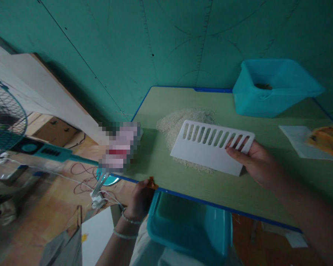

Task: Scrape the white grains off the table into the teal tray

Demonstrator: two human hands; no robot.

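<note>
My right hand (pixel 262 164) grips a white plastic scraper (pixel 208 155) by its slotted end, thumb on top. The scraper is tilted over a spread heap of pale, rice-like grains (pixel 169 125) on the table, covering part of it; more grains show below its lower edge. At the table's front edge, my left hand (pixel 140 199) is closed, with a small orange-brown piece (pixel 152 183) at its fingertips that I cannot identify. Right beside that hand, a teal bin (pixel 190 244) sits below the table edge, over my lap.
Another teal bin (pixel 266 103) stands on the table (pixel 238 133) at the back right, something dark inside. A pale sheet (pixel 296 142) and an orange-brown thing (pixel 329 142) lie at right. A fan (pixel 5 118) stands left; cables (pixel 83 181) cross the floor. A pixelated patch hides the table's left edge.
</note>
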